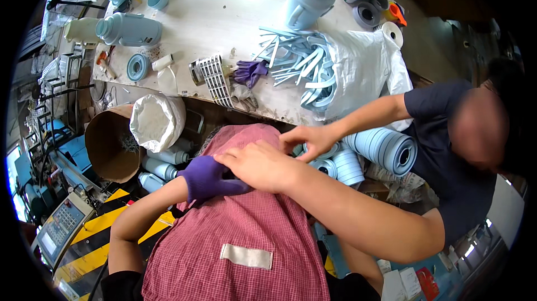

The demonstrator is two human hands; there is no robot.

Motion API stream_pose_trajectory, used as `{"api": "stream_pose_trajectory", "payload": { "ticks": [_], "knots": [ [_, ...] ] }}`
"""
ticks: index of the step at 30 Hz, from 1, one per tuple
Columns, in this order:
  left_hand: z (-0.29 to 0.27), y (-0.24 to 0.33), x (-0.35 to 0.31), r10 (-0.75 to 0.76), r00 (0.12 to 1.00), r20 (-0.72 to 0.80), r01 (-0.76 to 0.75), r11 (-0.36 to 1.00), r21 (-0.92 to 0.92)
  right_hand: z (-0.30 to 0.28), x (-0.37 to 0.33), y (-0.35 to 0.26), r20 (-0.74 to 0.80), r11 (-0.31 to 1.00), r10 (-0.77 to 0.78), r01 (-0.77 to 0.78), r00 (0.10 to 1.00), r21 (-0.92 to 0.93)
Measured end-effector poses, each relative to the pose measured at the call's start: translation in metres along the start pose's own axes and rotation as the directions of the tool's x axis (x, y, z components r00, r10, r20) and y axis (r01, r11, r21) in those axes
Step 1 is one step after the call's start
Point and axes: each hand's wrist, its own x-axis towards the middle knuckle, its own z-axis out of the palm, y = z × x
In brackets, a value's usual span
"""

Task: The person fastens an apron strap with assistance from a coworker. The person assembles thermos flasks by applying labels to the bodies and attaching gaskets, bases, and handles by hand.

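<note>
My left hand (211, 180), in a purple knit glove, lies in front of my red checked apron (235, 234). One gloved finger or thumb stretches out to the right, apart from the rest of the hand, and nothing shows in its grasp. A co-worker's bare hand (254, 164) reaches across from the right and touches the glove, covering some of its fingers. The co-worker's other hand (307, 140) is beside the apron's upper right edge. My right forearm (358, 259) rises from the lower right and passes beneath the co-worker's arm, which hides my right hand.
A white worktable (224, 15) holds a light-blue jug (307, 1), a white bag (363, 63) of blue strips, purple gloves (250, 73) and a label sheet (214, 80). Stacked blue rings (383, 150) stand right, near the co-worker. A cardboard drum (109, 147) and white sack (158, 122) stand left.
</note>
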Motion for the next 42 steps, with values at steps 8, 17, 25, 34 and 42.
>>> {"api": "stream_pose_trajectory", "payload": {
  "ticks": [8,17,25,34,42],
  "knots": [
    [0.032,-0.016,-0.007,-0.030,0.997,-0.076,-0.013,0.859,-0.511,0.003,0.003,-0.001,-0.041,0.990,-0.054,0.048,0.998,-0.133],
    [0.030,-0.011,-0.014,-0.118,0.981,-0.156,0.098,0.987,-0.128,0.013,-0.001,-0.001,-0.077,0.991,-0.048,0.039,0.996,-0.126],
    [0.026,-0.012,-0.008,-0.154,0.986,-0.065,0.137,0.966,-0.217,0.014,0.001,-0.001,0.011,0.999,0.002,-0.002,1.000,-0.046],
    [0.019,-0.008,0.001,-0.080,0.985,-0.152,0.063,0.991,-0.117,0.005,0.004,0.006,-0.029,0.998,0.044,-0.043,0.999,0.034],
    [0.009,-0.002,0.006,-0.183,0.980,0.079,0.194,0.963,-0.184,0.015,-0.008,0.009,0.035,0.993,0.102,-0.104,0.994,0.054]
  ]
}}
